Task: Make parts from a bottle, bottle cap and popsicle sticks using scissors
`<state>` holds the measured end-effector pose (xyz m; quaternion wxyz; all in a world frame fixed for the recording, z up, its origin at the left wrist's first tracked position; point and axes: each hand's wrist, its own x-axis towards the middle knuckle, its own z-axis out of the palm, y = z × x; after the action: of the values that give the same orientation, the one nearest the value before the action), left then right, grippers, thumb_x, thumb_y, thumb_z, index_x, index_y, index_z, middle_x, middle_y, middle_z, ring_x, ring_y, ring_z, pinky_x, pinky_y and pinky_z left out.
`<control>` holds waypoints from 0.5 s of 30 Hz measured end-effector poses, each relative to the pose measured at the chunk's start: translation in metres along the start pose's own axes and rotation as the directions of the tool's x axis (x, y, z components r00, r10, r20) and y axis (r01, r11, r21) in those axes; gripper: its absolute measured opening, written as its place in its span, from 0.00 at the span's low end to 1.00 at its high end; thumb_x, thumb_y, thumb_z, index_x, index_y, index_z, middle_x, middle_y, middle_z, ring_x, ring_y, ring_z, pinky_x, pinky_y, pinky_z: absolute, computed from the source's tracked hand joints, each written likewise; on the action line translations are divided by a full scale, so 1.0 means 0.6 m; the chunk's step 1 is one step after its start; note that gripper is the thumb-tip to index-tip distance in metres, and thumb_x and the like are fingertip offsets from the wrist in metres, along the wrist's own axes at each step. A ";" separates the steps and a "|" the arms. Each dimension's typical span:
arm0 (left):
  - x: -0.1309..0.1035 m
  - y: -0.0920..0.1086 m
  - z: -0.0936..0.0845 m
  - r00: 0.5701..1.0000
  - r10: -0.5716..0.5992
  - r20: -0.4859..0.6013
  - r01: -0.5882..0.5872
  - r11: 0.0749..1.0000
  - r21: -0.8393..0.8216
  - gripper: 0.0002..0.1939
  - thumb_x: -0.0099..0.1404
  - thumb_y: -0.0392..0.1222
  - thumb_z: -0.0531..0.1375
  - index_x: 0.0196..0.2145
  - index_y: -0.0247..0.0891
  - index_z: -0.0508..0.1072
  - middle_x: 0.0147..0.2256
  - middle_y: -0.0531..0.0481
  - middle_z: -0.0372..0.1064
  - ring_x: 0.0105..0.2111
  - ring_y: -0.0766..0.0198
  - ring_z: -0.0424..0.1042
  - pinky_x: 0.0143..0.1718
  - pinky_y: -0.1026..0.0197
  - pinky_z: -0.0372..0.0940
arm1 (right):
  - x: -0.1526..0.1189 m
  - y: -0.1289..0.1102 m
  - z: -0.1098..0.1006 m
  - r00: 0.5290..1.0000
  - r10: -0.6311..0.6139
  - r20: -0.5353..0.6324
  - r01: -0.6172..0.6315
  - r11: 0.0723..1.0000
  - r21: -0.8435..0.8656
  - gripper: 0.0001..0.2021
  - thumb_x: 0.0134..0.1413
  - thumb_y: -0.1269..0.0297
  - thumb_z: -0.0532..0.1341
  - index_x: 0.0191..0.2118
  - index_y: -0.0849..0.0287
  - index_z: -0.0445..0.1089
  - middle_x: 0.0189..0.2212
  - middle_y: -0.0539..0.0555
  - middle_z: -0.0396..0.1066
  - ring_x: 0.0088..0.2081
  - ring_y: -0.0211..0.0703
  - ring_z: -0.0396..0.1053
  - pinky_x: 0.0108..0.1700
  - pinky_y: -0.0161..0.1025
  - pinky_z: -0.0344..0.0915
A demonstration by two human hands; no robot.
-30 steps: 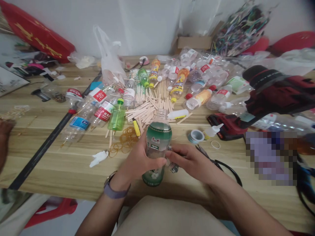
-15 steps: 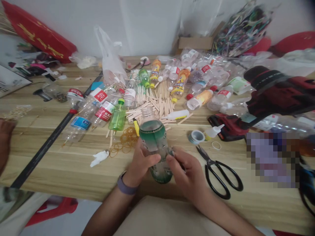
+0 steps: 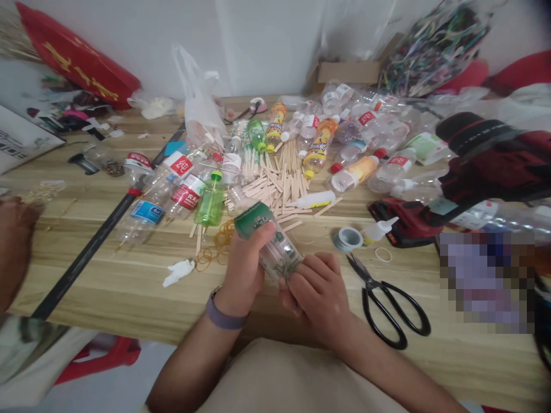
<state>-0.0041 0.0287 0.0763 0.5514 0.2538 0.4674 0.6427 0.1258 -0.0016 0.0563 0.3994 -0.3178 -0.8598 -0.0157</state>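
Observation:
A clear plastic bottle with a green label (image 3: 279, 252) is tilted in front of me, its neck pointing away and to the left. My left hand (image 3: 247, 261) wraps around its side, thumb on top along the label. At the base of the bottle, my right hand (image 3: 316, 289) is closed with curled fingers touching it; whatever sits inside those fingers is hidden. Black-handled scissors (image 3: 374, 287) lie on the table right of that hand. Rubber bands (image 3: 217, 246) and a crumpled white scrap (image 3: 178, 272) lie left of my left hand.
Wooden sticks (image 3: 279, 183) are piled beyond the bottle, with many plastic bottles (image 3: 383, 129) behind. A red power drill (image 3: 473, 166) stands at right, near a tape roll (image 3: 348, 238) and glue bottle (image 3: 379, 229). A long dark bar (image 3: 86, 252) and another person's hand (image 3: 17, 241) are at left.
The bottle has tipped from nearly facing me to lying slanted, its base swinging right. My left thumb has moved up the label, and my right hand has rolled over at the base.

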 end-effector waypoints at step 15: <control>0.026 -0.010 0.021 0.985 -0.161 -0.055 0.160 0.987 -0.027 0.17 0.58 0.50 0.66 0.22 0.40 0.65 0.20 0.58 0.61 0.20 0.70 0.61 0.24 0.64 0.58 | 0.025 0.004 -0.006 0.997 -0.047 0.058 0.037 0.987 0.153 0.09 0.62 0.76 0.52 0.32 0.59 0.63 0.44 0.60 0.70 0.48 0.46 0.67 0.57 0.46 0.63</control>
<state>0.0052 0.0471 0.0735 0.5908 0.1909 0.4946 0.6082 0.1223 0.0071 0.0686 0.3953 -0.2686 -0.8769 0.0513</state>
